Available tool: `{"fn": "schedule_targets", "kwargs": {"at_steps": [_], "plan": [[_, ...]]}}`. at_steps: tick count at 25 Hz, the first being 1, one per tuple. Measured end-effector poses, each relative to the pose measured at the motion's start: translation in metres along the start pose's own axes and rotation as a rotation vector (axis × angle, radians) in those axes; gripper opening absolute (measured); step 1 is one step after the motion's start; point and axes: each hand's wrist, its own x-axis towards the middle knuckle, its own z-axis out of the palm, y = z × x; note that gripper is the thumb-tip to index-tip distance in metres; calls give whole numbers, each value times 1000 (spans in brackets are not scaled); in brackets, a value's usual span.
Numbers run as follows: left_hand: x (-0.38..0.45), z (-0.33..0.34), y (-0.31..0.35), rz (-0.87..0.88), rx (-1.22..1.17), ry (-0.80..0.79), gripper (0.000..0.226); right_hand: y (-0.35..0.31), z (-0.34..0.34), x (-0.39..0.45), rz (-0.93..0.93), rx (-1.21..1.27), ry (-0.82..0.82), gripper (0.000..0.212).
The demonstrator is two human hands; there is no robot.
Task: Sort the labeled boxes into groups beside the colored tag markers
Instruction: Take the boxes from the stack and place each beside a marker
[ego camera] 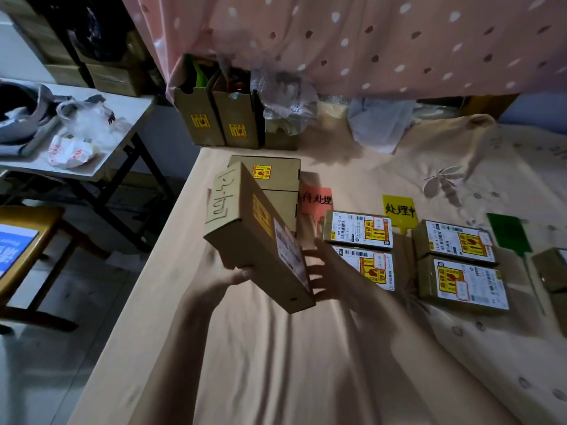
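Observation:
I hold a long cardboard box point(245, 228) tilted above the bed, with a yellow sticker and a white label on its top face. My left hand point(236, 276) grips its near left edge and my right hand point(322, 271) presses its right side. Behind it lie two stacked boxes point(276, 185) beside the pink tag marker point(317, 199). Two labeled boxes point(359, 230) sit left of the yellow tag marker point(400, 210). Two more boxes point(460, 262) lie left of the green tag marker point(509, 234).
Another box point(552, 268) is cut off at the right edge. Upright cartons point(221, 121) and plastic wrap stand at the bed's head under a pink curtain point(368, 41). A side table point(92, 130) with bags is at the left; the floor lies beyond the bed's left edge.

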Motion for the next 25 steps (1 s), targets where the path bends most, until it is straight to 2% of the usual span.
{"fn": "schedule_targets", "kwargs": {"at_steps": [2,4,6,9,11,13,15,17,20,23,25], "plan": [[-4,3,-1,12,-50,-2,67,6,3,-5,-21,27,-48,30],[-9,3,2,5,-83,21,61,12,1,-5,-89,47,-28,24],[-13,-4,7,11,-72,44,67,15,-1,-6,-159,92,37,31],[-20,-24,22,9,-94,69,95,15,-13,-10,-235,95,141,46],[-24,-35,38,-40,-86,142,94,11,-22,-17,-297,27,191,58],[-29,-38,53,-56,204,250,91,8,-26,-24,-402,-96,230,55],[-31,-33,69,-29,645,333,99,-1,-24,-34,-532,-279,266,37],[-25,-18,83,-11,872,257,102,-14,-19,-43,-604,-536,282,41],[0,11,93,-132,808,-22,88,-39,-12,-48,-590,-891,171,56],[24,35,94,-227,770,-305,69,-64,0,-52,-567,-1098,-17,53],[31,45,95,-217,824,-439,50,-77,8,-55,-548,-1176,-100,47]]}}
